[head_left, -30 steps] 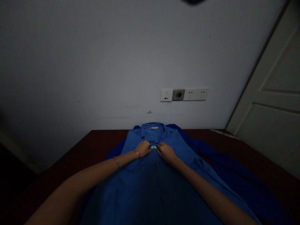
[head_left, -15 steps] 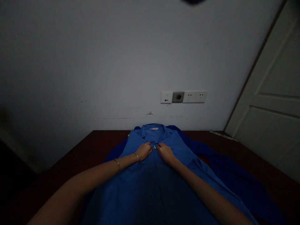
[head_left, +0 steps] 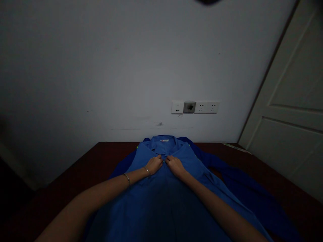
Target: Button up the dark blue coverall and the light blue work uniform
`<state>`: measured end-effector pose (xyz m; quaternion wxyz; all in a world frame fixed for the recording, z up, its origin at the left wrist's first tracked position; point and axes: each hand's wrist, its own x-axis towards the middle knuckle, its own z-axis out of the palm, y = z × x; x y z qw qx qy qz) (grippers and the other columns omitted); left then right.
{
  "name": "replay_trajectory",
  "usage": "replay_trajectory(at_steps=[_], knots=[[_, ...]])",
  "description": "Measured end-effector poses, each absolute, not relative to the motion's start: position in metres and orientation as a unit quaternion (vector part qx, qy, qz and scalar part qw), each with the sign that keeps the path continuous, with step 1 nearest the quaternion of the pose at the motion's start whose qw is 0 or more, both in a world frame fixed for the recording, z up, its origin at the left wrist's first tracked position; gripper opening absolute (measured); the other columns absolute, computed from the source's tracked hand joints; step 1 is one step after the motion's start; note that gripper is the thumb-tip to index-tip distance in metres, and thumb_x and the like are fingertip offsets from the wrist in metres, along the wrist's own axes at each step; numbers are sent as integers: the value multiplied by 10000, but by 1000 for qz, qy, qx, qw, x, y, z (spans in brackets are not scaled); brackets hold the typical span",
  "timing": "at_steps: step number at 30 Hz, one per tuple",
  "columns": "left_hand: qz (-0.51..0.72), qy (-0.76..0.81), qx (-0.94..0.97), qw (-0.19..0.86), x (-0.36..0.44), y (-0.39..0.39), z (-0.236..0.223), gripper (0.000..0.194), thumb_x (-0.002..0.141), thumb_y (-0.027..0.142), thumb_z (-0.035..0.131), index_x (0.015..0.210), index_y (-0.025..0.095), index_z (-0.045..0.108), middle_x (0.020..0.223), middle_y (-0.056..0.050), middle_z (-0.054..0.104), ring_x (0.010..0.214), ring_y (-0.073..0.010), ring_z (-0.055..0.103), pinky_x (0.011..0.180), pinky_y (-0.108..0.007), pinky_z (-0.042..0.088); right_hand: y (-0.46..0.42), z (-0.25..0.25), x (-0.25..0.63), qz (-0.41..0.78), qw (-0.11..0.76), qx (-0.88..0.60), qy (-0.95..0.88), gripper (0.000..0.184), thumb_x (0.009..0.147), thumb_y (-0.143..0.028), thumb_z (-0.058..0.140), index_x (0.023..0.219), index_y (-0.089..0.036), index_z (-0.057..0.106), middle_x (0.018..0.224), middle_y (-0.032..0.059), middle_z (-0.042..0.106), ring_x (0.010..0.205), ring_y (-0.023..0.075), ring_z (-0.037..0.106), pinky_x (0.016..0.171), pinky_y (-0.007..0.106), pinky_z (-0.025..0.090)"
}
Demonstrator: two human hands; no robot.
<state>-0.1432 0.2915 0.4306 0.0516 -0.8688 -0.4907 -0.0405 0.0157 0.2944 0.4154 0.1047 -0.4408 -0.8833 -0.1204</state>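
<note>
A light-blue work shirt [head_left: 151,198] lies spread out front side up, its collar [head_left: 163,146] with a white label at the far end. My left hand [head_left: 154,164] has its fingers closed on the left front edge just below the collar. Close beside it, my right hand [head_left: 175,165] pinches the opposite front edge. The fingertips almost meet at the front opening, and the small detail between them is too dim to make out. Under the shirt lies a darker blue garment [head_left: 242,181], one sleeve stretching to the right.
The dark red tabletop [head_left: 111,154] ends against a white wall [head_left: 101,67]. Sockets and switches [head_left: 195,107] are set in the wall above it. A panelled door [head_left: 295,111] stands at the right, and a thin printed strip [head_left: 236,148] lies near the table's back right corner.
My hands have drawn slightly closer together at the shirt's front opening, covering the pale-green detail seen between them before. The view has shifted a little.
</note>
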Motion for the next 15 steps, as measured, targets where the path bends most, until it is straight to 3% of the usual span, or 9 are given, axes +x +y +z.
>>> replay_trajectory(at_steps=[8,15], knots=[[-40,-481,-875,37,-152,266,451,308,845,290,386,1082,168,540,1053,-101,523,942,-209,546,775,-310,458,265,437,24,-108,110,-449,-880,298,883,-242,367,1094,-163,562,1064,125,552,991,230,484,818,345,391],[-8,-374,-925,61,-222,155,479,413,845,270,384,1244,176,432,1196,-114,488,1095,-231,456,959,-373,356,157,458,114,-55,128,-362,-922,373,868,-229,372,1223,-236,486,1170,102,518,1055,224,480,876,390,404]])
